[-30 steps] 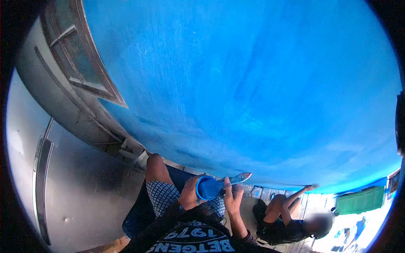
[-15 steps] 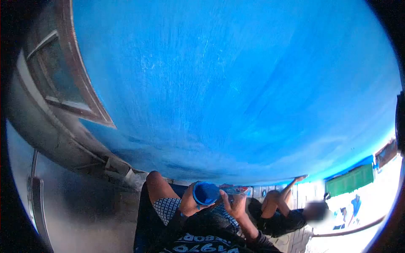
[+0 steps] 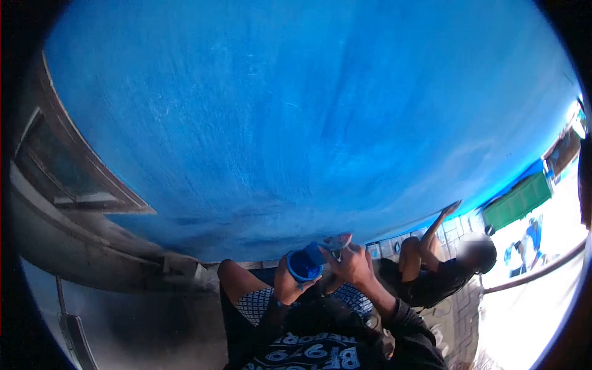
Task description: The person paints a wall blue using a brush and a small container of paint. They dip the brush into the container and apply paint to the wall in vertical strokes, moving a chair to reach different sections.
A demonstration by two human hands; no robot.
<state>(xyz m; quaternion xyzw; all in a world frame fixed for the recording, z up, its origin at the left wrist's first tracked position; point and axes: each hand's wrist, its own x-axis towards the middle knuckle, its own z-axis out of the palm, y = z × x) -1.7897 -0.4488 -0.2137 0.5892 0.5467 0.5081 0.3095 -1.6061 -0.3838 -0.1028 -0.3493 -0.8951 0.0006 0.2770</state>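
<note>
My left hand point(image 3: 287, 283) is wrapped round a small blue cup point(image 3: 303, 271), which is tilted so its blue-coated inside shows. In my right hand point(image 3: 353, 264) is a paintbrush point(image 3: 317, 253), its blue head at the cup's rim. Part of the brush is hidden by my fingers, and a reddish patch shows near its handle. Both hands are low, over my lap, close to the bottom of a large blue painted wall point(image 3: 246, 123). Darker, patchy streaks run along the lower part of the wall.
To the right another person point(image 3: 438, 277) in black sits low, one hand point(image 3: 452, 208) stretched to the wall. A framed window point(image 3: 68, 163) is at the left, above a grey surface. Beyond the person are paving and a green panel point(image 3: 518, 200).
The brush has come over to the cup's rim in my right hand. The view has shifted, and the other person's hand remains at the wall.
</note>
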